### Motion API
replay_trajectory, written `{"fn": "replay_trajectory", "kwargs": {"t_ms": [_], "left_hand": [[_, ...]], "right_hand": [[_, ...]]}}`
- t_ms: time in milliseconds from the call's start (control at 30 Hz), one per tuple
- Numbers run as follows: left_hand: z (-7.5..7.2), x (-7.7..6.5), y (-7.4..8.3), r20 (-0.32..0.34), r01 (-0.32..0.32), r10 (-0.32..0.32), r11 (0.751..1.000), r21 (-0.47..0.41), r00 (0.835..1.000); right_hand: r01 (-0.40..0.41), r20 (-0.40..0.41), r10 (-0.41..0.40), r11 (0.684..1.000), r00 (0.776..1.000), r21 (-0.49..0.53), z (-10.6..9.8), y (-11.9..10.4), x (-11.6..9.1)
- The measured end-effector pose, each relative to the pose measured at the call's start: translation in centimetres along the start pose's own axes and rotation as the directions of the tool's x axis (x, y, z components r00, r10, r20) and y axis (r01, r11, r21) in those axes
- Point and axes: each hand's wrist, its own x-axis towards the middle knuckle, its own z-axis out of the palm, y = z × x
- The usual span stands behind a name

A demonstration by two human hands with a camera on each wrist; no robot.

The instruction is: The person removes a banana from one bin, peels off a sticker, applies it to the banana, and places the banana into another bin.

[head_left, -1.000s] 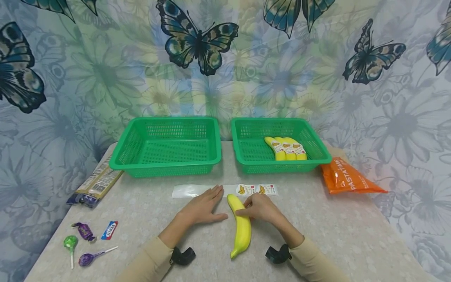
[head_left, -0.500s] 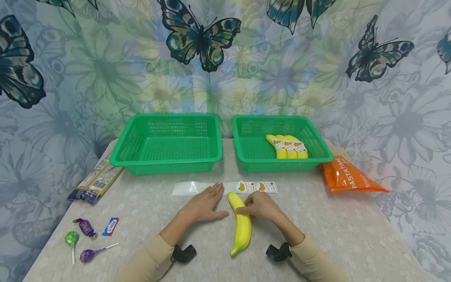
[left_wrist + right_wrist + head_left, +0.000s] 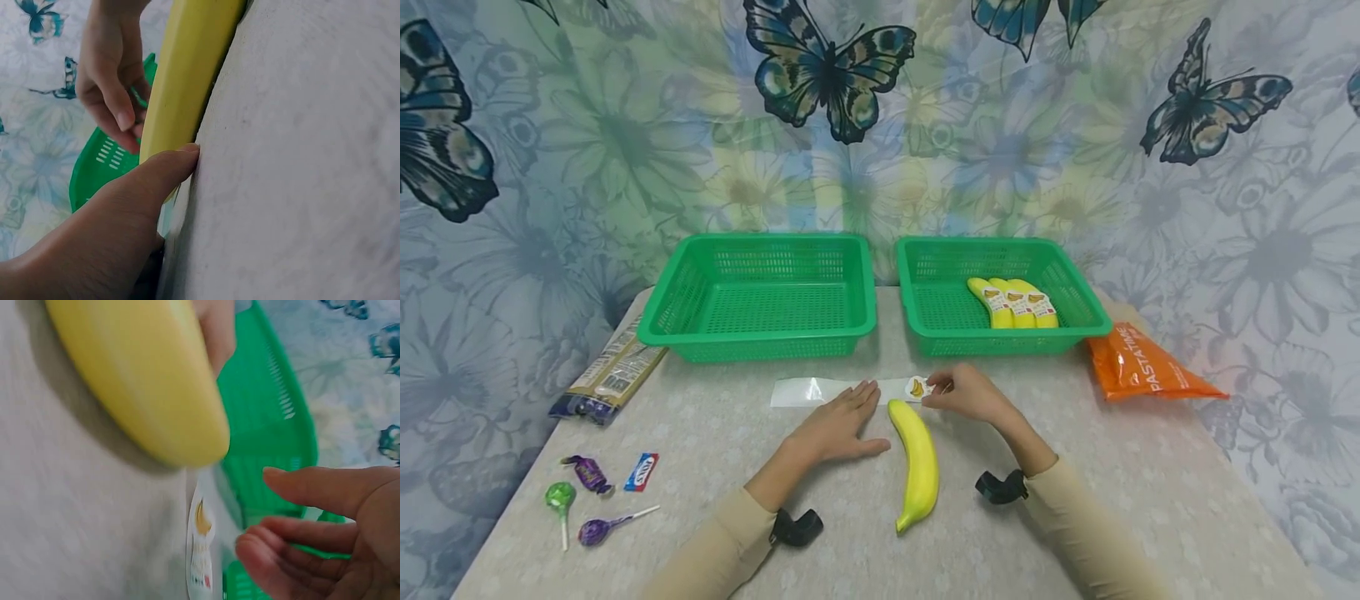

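A plain yellow banana [image 3: 917, 467] lies on the table between the two hands. My left hand [image 3: 842, 421] rests flat across a white backing strip [image 3: 793, 392], its thumb pointing toward the banana. Near the strip's right end shows a banana-printed sticker [image 3: 916, 387], also in the right wrist view as a label [image 3: 201, 544]. My right hand [image 3: 970, 392] is over that end and covers part of it. In the right wrist view its thumb [image 3: 312, 487] stands apart from the bent fingers, and nothing is between them.
Behind are two green baskets, the left basket [image 3: 752, 350] and the right basket [image 3: 1000, 343]; labelled bananas [image 3: 1018, 307] lie in the right one. An orange bag [image 3: 1142, 362] is at right. At left are a gold packet [image 3: 613, 375], lollipops [image 3: 560, 497] and wrapped sweets [image 3: 642, 472].
My right hand has let go of the banana and moved up and right to the sticker strip. The left hand stays on the strip. The head view has tilted slightly down.
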Motion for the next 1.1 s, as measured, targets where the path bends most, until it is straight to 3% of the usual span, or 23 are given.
{"fn": "replay_trajectory", "kwargs": {"t_ms": [133, 433, 667, 1100], "left_hand": [[0.1, 0.1, -0.1, 0.005, 0.001, -0.001, 1.000, -0.012, 1.000], [0.4, 0.0, -0.1, 0.008, 0.007, -0.007, 1.000, -0.021, 1.000], [0.5, 0.0, -0.1, -0.013, -0.002, 0.002, 1.000, -0.006, 1.000], [0.0, -0.2, -0.1, -0.005, 0.009, -0.009, 1.000, -0.010, 1.000]], "right_hand": [[0.076, -0.005, -0.078, 0.988, 0.997, -0.135, -0.3, 0.2, 2.1], [0.101, 0.128, -0.067, 0.954, 0.990, -0.282, 0.6, 0.8, 5.3], [0.127, 0.161, -0.079, 0.942, 0.984, -0.311, 0.9, 0.8, 5.8], [0.141, 0.084, -0.120, 0.937, 0.989, -0.321, 1.3, 0.4, 5.9]]}}
